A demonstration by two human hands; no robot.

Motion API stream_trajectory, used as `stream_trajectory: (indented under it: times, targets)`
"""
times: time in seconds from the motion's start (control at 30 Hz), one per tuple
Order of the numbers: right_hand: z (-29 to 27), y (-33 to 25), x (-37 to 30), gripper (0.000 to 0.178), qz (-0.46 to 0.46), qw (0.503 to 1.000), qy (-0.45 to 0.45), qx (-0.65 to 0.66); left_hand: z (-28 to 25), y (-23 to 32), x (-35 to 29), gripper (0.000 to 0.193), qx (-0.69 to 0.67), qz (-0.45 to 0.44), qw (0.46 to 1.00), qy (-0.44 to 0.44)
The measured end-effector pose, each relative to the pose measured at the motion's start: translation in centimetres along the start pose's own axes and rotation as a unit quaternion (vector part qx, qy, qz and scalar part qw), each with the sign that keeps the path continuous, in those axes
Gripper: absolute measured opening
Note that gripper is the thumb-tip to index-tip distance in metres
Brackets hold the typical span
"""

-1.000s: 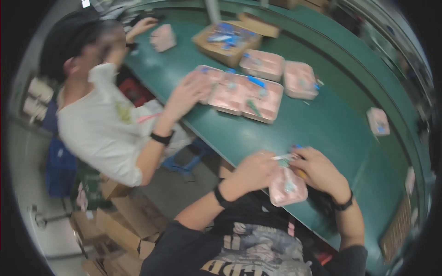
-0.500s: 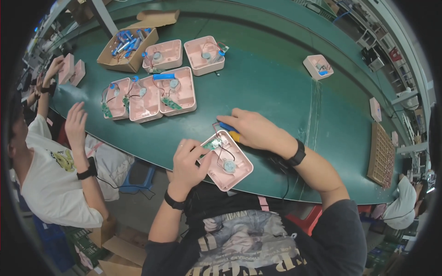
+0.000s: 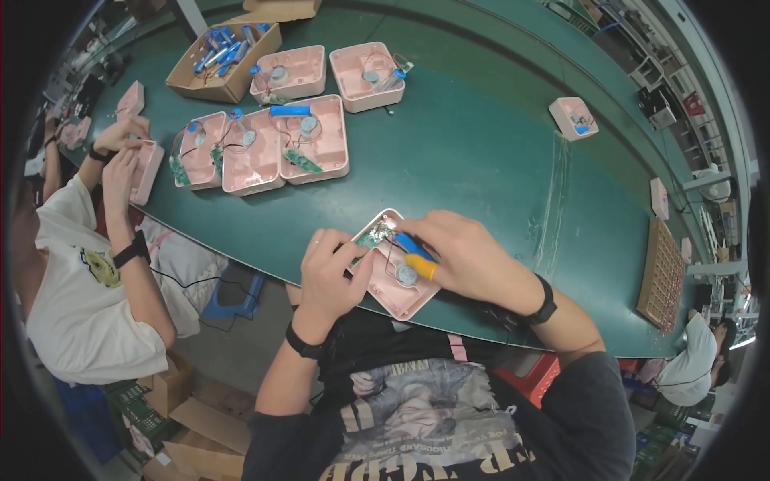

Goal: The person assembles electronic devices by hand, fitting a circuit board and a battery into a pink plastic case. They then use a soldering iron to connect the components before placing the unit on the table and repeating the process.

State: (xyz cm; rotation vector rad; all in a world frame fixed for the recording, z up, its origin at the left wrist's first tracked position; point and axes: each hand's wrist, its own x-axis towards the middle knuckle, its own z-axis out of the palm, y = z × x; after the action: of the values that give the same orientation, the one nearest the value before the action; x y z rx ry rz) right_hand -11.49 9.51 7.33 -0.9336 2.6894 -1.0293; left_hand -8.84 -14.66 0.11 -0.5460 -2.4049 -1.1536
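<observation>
A pink plastic housing [image 3: 395, 302] tilts at the table's near edge in front of me. Inside it are a green circuit board [image 3: 374, 236], a round grey part [image 3: 407, 275] and thin wires. My left hand [image 3: 330, 272] grips the housing's left side, fingertips by the board. My right hand [image 3: 473, 255] reaches over the right wall. Its fingers are closed on a blue cylindrical battery [image 3: 415, 246], which lies over the housing. A yellow piece [image 3: 421, 266] shows under the same hand; what it belongs to is hidden.
Several pink housings [image 3: 315, 167] with batteries and boards stand at the back left, beside a cardboard box [image 3: 215, 84] of blue batteries. Another housing [image 3: 573, 119] is far right, near a brown compartment tray [image 3: 661, 276]. At left, a co-worker's hands [image 3: 122, 152] handle a housing.
My right hand has brought the blue battery from beyond the housing's rim to over its inside. The co-worker's raised hand has come down to a housing. The view has shifted slightly.
</observation>
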Motion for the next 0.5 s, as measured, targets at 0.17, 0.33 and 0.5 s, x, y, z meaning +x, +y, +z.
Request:
stream_trajectory:
  times: [0.17, 0.33, 0.5]
  targets:
    - [0.8, -0.2, -0.1, 0.038, -0.009, 0.998, 0.005, -0.066, 0.0, 0.0, 0.0, 0.011, -0.007, -0.010, 1.000, -0.006]
    - [1.1, 1.0, 0.7, 0.038, -0.017, 0.997, -0.015, -0.074, 0.2, 0.1, -0.1, 0.011, -0.009, -0.008, 1.000, -0.007]
    - [1.8, 0.8, -1.4, 0.039, -0.025, 0.994, 0.035, -0.105, 0.1, -0.2, -0.5, 0.011, -0.011, -0.016, 1.000, -0.001]
